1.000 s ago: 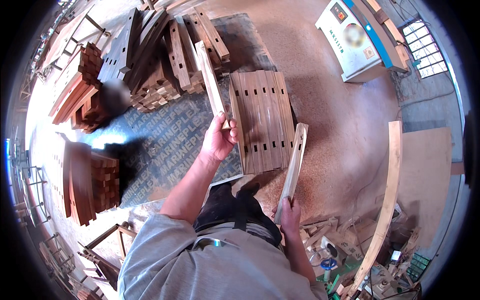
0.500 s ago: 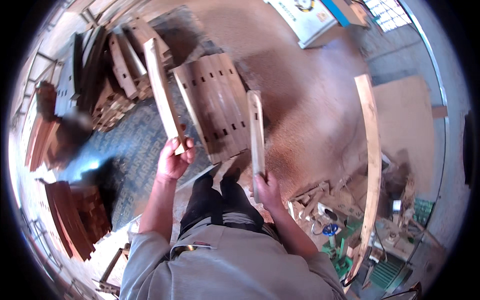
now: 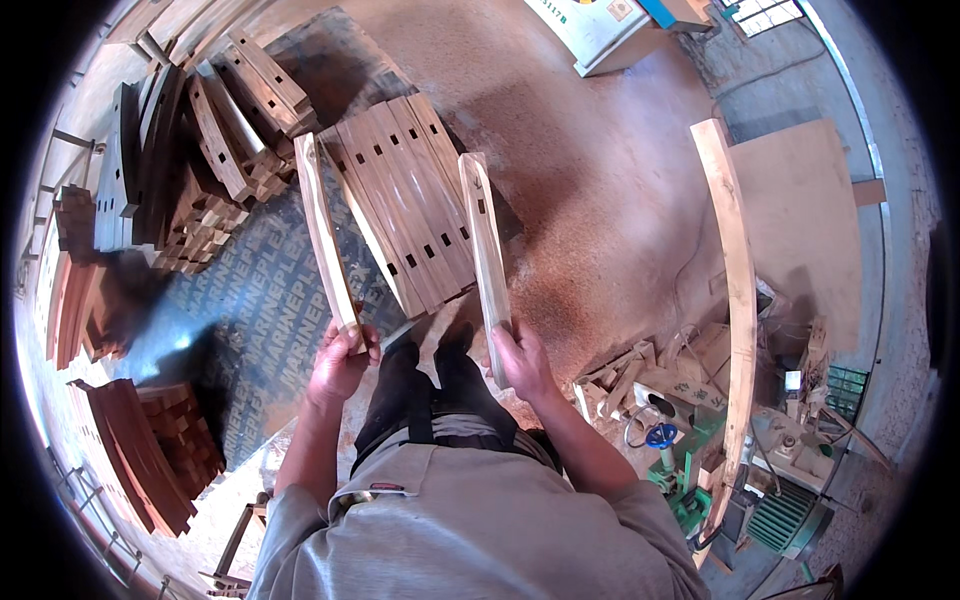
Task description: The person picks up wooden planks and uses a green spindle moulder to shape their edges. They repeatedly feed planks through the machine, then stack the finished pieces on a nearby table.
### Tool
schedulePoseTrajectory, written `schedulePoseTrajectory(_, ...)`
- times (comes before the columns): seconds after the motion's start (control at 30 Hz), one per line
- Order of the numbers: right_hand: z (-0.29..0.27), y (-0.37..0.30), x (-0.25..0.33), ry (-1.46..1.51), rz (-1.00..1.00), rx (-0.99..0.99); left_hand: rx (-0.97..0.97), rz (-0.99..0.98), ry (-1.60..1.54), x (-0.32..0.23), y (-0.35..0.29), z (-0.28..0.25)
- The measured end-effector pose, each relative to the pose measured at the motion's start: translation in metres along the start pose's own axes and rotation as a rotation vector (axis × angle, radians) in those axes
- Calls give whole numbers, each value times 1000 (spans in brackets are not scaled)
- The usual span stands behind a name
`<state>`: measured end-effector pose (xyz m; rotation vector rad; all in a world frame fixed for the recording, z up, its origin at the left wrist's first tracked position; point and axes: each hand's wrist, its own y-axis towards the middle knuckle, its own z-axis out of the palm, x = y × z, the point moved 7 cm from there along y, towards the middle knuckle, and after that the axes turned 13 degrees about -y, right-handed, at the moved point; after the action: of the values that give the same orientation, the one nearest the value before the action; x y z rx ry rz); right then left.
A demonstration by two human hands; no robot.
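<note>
My left hand (image 3: 341, 364) is closed around the lower end of a pale wooden slat (image 3: 322, 240), whose far end points away from me. In my right hand (image 3: 522, 364) is a second wooden slat (image 3: 486, 265), gripped near its lower end; a small dark slot shows near its top. Between and beyond the two slats lies a stack of brown slotted boards (image 3: 400, 190), with rows of dark rectangular holes. The left slat's far end overlaps the left edge of that stack in view. Whether either slat touches it I cannot tell.
Dark printed sheeting (image 3: 270, 310) lies under the stack. More slotted timbers (image 3: 215, 130) are piled at far left, reddish boards (image 3: 130, 450) at near left. To the right stand a long plank (image 3: 738, 290), a green machine with a blue handwheel (image 3: 661, 436) and offcuts (image 3: 620, 380).
Both hands have come slightly lower and to the left or nearer, with the slats still in them. The left slat's far end has dropped, and the right slat has shifted left.
</note>
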<state>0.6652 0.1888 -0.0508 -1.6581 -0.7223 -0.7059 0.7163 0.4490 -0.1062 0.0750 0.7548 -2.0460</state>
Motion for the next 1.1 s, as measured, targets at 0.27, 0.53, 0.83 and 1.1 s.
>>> schedulePoseTrajectory(0.27,3,5,-1,-65,-44,17,-63,-7,4,4,-15,-14)
schedulePoseTrajectory(0.53,10,12,5,-144,-67,-20,-124,34,11,4,-32,-39)
schedulePoseTrajectory(0.83,22,26,5,-205,-65,24,-245,104,-15,3,-45,-67)
schedulePoseTrajectory(1.1,35,26,16,-203,-90,58,-362,136,40,-1,-55,-83)
